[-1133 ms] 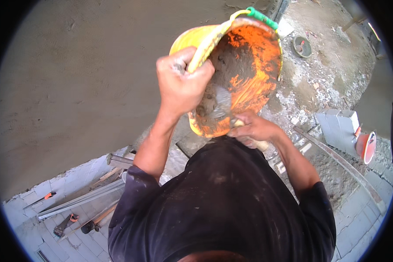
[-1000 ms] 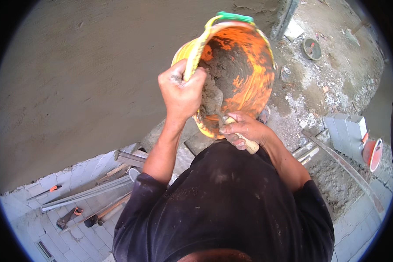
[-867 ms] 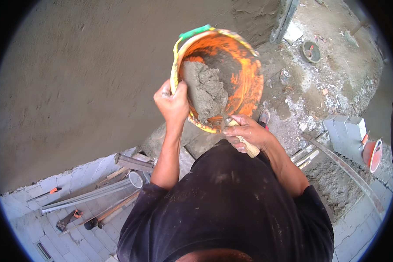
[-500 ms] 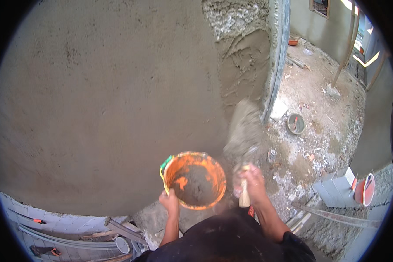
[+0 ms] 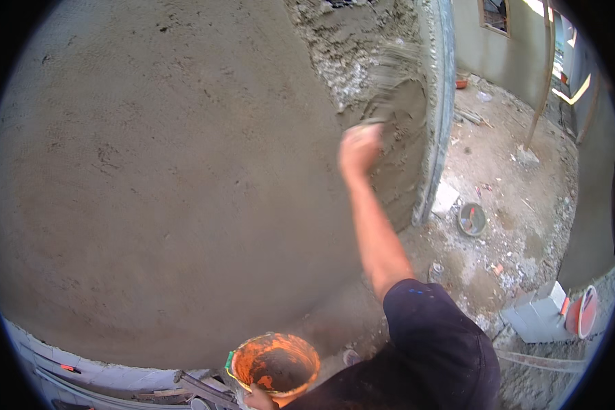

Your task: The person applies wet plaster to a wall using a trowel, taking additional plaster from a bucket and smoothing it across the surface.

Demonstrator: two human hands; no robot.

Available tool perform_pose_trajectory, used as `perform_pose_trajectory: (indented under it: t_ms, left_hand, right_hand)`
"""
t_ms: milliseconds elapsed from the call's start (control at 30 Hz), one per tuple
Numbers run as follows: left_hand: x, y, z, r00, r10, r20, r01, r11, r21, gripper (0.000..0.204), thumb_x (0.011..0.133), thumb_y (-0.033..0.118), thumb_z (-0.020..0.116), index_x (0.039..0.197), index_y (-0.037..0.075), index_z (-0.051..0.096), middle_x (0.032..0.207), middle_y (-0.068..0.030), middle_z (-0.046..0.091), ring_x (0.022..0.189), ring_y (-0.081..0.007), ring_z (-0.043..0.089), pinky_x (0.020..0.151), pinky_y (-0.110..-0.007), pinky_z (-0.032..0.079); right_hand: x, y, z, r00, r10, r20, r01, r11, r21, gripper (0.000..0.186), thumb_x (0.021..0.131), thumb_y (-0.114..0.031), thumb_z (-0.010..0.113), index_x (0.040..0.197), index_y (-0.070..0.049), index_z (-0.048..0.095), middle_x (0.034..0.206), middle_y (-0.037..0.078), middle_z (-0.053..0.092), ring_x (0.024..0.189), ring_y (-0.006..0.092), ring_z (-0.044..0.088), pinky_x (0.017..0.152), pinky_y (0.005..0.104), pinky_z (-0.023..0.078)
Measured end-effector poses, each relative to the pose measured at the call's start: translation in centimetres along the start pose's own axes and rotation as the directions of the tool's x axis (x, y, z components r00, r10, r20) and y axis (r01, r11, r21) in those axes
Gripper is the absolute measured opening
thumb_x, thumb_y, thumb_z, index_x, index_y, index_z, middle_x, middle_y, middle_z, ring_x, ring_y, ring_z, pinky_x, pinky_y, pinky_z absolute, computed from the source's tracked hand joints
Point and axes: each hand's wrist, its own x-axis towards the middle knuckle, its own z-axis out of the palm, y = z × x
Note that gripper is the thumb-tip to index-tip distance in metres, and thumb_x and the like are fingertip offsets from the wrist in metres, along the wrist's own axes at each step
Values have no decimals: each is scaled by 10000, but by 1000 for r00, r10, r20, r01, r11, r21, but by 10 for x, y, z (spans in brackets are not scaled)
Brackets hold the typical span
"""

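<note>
My right hand point(image 5: 359, 145) is raised on an outstretched arm at the upper part of the plastered wall point(image 5: 164, 164), closed on a trowel point(image 5: 389, 78), whose blade is a motion-blurred smear over a rough patch of wet grey mortar and crumbly white base, left of a vertical metal strip point(image 5: 436, 116). Low in view, my left hand point(image 5: 260, 396), partly cut off by the lower edge, grips an orange bucket point(image 5: 304, 355) with a yellow and green handle. Grey mortar coats its inside.
A dirt floor with debris lies right of the metal strip, with a small round tub point(image 5: 471, 220). Grey blocks point(image 5: 533, 314) and a red-and-white bucket point(image 5: 581, 311) stand lower right, beside long bars. Poles point(image 5: 542, 102) lean by the far wall. Tools and lengths of material lie along the bottom left.
A second ago I held the bucket up with the trowel in it. Since then the bucket has dropped low, and my right hand has swung the trowel up to the wall.
</note>
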Motion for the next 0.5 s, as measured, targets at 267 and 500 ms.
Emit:
perform_pose_trajectory:
  t_ms: [267, 500]
  left_hand:
    - [25, -41, -21, 996, -79, -51, 73, 991, -115, 249, 782, 53, 570, 917, -129, 674, 826, -145, 696, 702, -204, 644, 652, -355, 520]
    - [7, -5, -11, 995, -94, 30, 94, 996, -8, 257, 771, 70, 575, 908, -129, 666, 811, -135, 683, 691, -218, 632, 640, -351, 507]
  right_hand:
    - [-186, -1, -125, 767, 271, 582, -344, 939, 17, 274, 848, -166, 703, 949, 0, 510, 687, 178, 627, 603, 285, 654, 537, 399, 494]
    - [-66, -3, -69, 484, 368, 794, -863, 47, 504, 386, 1027, -404, 415, 1044, -51, 570, 694, 7, 499, 528, 106, 463, 429, 262, 378]
